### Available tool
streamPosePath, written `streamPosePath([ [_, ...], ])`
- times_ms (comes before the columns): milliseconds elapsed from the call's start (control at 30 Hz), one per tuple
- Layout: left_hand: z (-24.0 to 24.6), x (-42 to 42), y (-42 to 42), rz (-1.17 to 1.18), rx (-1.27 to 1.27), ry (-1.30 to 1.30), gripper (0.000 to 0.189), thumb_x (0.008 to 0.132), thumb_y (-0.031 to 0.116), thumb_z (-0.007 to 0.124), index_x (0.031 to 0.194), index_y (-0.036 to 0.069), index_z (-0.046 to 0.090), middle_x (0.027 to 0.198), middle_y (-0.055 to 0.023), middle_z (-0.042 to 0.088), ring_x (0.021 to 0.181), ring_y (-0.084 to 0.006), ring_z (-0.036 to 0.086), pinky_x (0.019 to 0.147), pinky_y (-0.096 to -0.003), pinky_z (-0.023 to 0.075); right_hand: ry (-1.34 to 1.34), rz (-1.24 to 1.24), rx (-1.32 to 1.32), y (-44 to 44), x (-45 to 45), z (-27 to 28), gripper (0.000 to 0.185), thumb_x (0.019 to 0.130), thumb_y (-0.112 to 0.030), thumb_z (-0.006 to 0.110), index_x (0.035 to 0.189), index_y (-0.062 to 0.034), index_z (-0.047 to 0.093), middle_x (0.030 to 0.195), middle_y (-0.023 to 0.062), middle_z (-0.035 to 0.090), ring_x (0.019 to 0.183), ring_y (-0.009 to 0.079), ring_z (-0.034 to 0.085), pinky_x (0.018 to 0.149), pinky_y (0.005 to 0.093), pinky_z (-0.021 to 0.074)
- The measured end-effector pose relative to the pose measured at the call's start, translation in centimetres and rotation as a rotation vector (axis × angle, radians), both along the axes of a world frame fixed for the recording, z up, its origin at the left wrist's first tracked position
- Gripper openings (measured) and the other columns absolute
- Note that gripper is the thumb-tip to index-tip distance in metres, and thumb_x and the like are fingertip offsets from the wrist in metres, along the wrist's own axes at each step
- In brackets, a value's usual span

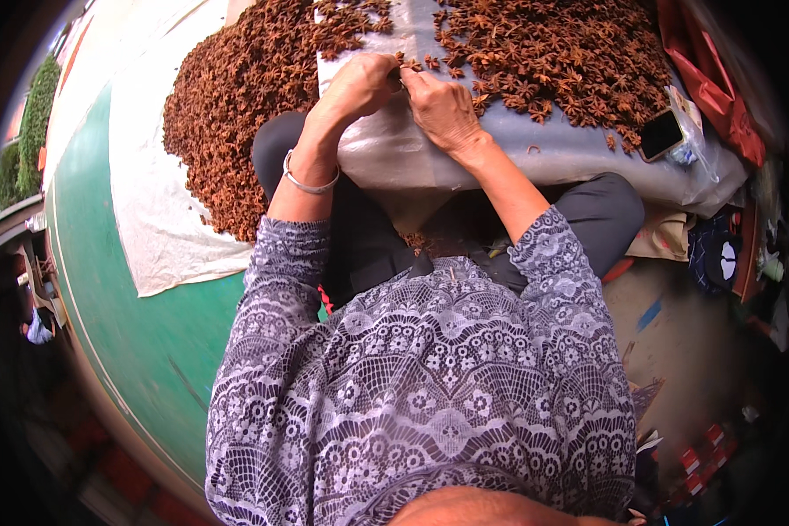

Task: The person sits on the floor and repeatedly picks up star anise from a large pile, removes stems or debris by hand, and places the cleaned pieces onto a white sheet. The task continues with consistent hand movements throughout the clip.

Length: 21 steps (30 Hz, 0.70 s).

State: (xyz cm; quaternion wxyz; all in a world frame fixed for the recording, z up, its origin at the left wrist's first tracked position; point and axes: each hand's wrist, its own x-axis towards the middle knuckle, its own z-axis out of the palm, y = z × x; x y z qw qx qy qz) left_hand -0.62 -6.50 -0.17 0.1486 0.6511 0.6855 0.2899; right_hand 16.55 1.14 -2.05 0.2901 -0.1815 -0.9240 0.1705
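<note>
My left hand (363,84) and my right hand (442,108) meet over the near edge of a plastic-covered table (394,144). Their fingertips are pinched close together, and something small and dark shows between them. It is too small and too hidden to name. Just beyond my fingers lie a few loose star anise pods (432,62). A broad heap of star anise (546,52) spreads over the table beyond my right hand. On my left wrist is a metal bangle (310,186).
A larger pile of star anise (237,125) rests on a white sheet (151,230) over the green floor (92,217). At the table's right stand a smartphone (661,135), a clear plastic bag (693,135) and red fabric (717,85). My knees (598,217) flank the table's near side.
</note>
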Motion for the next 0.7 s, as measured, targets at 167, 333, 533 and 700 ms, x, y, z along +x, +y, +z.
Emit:
streamPosePath([
  [167,4.2,2.2,2.9,0.138,-0.173,-0.528,0.021,0.094,0.013,0.067,0.103,-0.005,0.071,0.074,-0.0075,0.067,0.062,-0.0139,0.064,0.062,-0.0278,0.0547,0.096,-0.026,0.063,4.0,0.7,1.0,0.007,0.093,-0.006,0.06,0.092,-0.006,0.066,0.077,0.0148,0.07,0.069,0.0315,0.073,0.062,0.0422,0.0587],
  [333,3.6,1.6,5.9,-0.216,-0.079,-1.464,0.021,0.095,0.013,0.071,0.111,0.0,0.065,0.076,-0.0113,0.067,0.053,-0.0202,0.061,0.055,-0.0368,0.0551,0.227,-0.024,-0.935,7.8,2.0,4.1,0.014,0.095,-0.007,0.067,0.103,0.0016,0.074,0.081,0.0069,0.075,0.069,0.0147,0.072,0.062,0.0266,0.0604],
  [533,3.6,-3.2,4.5,0.38,0.246,-1.189,0.021,0.094,0.012,0.07,0.111,0.001,0.066,0.083,-0.0099,0.068,0.053,-0.0181,0.062,0.053,-0.0344,0.0579,-0.556,0.715,-1.211,6.2,5.7,7.9,0.017,0.085,-0.003,0.068,0.1,0.0006,0.075,0.082,0.011,0.075,0.067,0.015,0.071,0.062,0.0286,0.0568],
  [700,3.2,-1.7,3.4,0.27,0.026,-0.229,0.018,0.092,0.014,0.072,0.102,-0.001,0.073,0.081,-0.0131,0.074,0.066,-0.0165,0.071,0.061,-0.0306,0.058,-0.166,0.144,0.048,6.7,1.4,3.2,0.022,0.09,-0.003,0.062,0.104,-0.0131,0.075,0.098,0.0084,0.072,0.082,0.0312,0.074,0.074,0.043,0.0634],
])
